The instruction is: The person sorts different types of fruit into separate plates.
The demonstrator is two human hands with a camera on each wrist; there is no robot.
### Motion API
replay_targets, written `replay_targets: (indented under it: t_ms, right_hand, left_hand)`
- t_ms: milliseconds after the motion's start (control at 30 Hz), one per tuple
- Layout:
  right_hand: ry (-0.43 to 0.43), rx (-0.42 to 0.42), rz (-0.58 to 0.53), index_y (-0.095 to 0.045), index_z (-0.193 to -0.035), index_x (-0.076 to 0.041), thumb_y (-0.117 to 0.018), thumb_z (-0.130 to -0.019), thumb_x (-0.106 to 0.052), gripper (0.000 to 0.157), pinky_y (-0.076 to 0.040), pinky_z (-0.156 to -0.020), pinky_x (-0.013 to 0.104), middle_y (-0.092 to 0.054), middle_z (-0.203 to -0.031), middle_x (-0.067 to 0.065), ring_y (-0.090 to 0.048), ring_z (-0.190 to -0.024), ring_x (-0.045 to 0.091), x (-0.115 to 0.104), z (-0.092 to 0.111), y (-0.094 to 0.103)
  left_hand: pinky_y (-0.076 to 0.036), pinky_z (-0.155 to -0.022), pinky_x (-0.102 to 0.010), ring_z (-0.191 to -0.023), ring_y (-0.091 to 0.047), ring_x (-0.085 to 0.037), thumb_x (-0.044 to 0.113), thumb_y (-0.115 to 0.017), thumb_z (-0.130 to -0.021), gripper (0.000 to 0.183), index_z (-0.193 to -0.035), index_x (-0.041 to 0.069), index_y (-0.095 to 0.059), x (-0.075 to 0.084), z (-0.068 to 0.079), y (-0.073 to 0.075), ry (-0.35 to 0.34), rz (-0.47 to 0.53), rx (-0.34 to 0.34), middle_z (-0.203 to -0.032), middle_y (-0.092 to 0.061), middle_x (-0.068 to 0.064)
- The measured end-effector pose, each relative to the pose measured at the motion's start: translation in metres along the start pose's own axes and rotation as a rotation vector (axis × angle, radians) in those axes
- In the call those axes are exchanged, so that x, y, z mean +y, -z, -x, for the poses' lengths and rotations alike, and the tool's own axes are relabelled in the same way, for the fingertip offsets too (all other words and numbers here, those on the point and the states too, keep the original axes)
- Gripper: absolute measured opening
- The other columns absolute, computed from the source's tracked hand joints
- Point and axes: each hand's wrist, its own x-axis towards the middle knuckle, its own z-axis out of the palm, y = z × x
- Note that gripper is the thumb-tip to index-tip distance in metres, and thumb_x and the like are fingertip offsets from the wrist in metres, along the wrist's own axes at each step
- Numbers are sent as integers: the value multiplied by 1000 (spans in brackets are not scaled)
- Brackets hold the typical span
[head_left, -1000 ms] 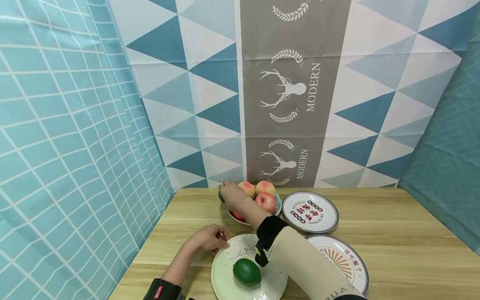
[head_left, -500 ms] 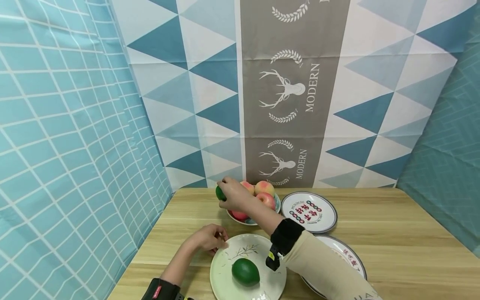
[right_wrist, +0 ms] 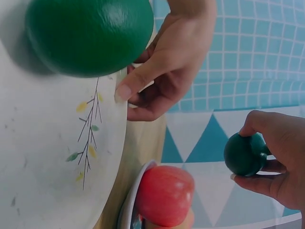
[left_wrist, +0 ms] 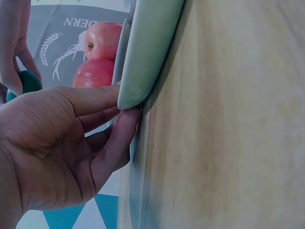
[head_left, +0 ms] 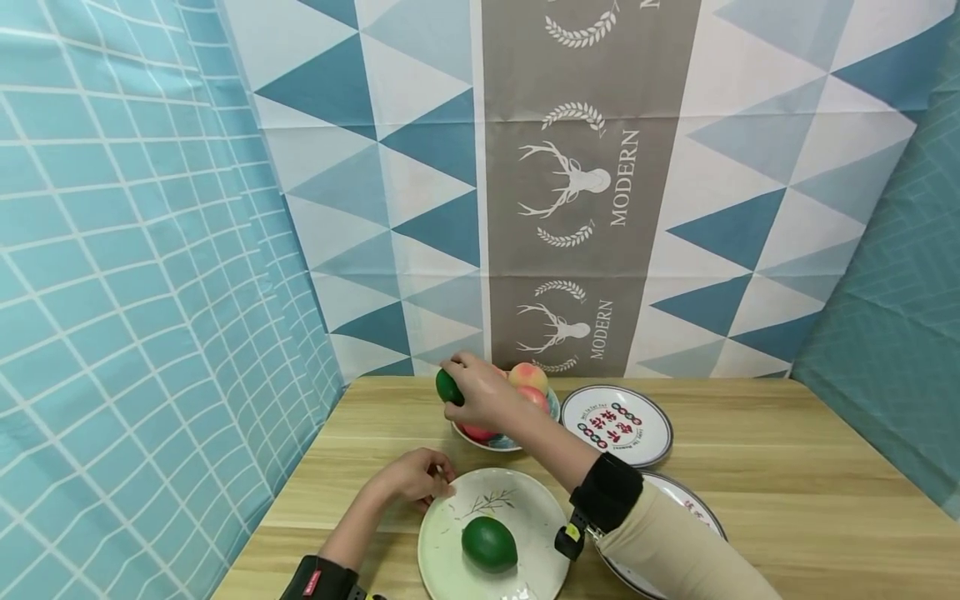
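My right hand (head_left: pixel 483 392) holds a dark green oval fruit (head_left: pixel 448 388) between thumb and fingers, over the left side of the fruit bowl (head_left: pixel 501 448). In the right wrist view this fruit (right_wrist: pixel 244 153) is seen end-on, raised beyond the bowl. My left hand (head_left: pixel 416 477) pinches the rim of a pale green plate (head_left: pixel 487 485), thumb on top and fingers below, as the left wrist view of the plate (left_wrist: pixel 150 52) also shows. A second dark green fruit (head_left: pixel 489 544) lies on that plate, which bears a twig pattern.
Peaches (head_left: pixel 528 377) and red apples (head_left: pixel 478 432) fill the bowl, partly behind my right hand. Right of it lies a white plate with red lettering (head_left: pixel 617 425). Nearer, another white plate (head_left: pixel 693 504) is partly covered by my right sleeve. Patterned cloth (head_left: pixel 420 208) stands behind the wooden table (head_left: pixel 787 467).
My right hand, with the green fruit in it, has risen slightly and shifted a little to the right; its forearm has swung right, uncovering more of the pale plate. My left hand stays at the rim.
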Motion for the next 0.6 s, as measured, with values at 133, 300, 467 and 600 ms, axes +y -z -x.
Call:
replay_targets:
  t_ms: [133,300,467,600]
  right_hand:
    - [37,32,1,-54,-153,-5,-76,-92,-25,68,-57,-88,35,-57,-142,14,-62,-111,24,-3,8,6]
    - [64,74,-21,-55,-152,-6,-76,-92,-27,67,-57,-90,37,-57,-142,13,-62,-113,24,-8,21,12]
    - [60,103,-42,-56,-152,-7,-76,-92,-26,66,-55,-89,38,-58,-143,10,-60,-115,23,-13,35,18]
    - [76,134,-57,-58,-149,-7,-77,-91,-26,64,-56,-89,37,-59,-141,11,-59,-119,24,-16,45,22]
  left_hand:
    - [-56,-56,-35,-64,-57,-20,8,-76,-96,7,-99,5,-70,1,0,0,0,9,-3,-80,-59,-8]
    - [-57,-58,-37,-65,-59,-21,8,-75,-97,7,-101,4,-70,0,1,0,0,25,-9,-81,-60,-8]
    - [-57,-59,-38,-66,-60,-22,8,-75,-97,8,-103,4,-71,0,1,0,0,25,-9,-82,-60,-9]
    - [-57,-59,-38,-66,-60,-22,8,-75,-97,8,-103,4,-71,0,1,0,1,21,-5,-82,-60,-9]
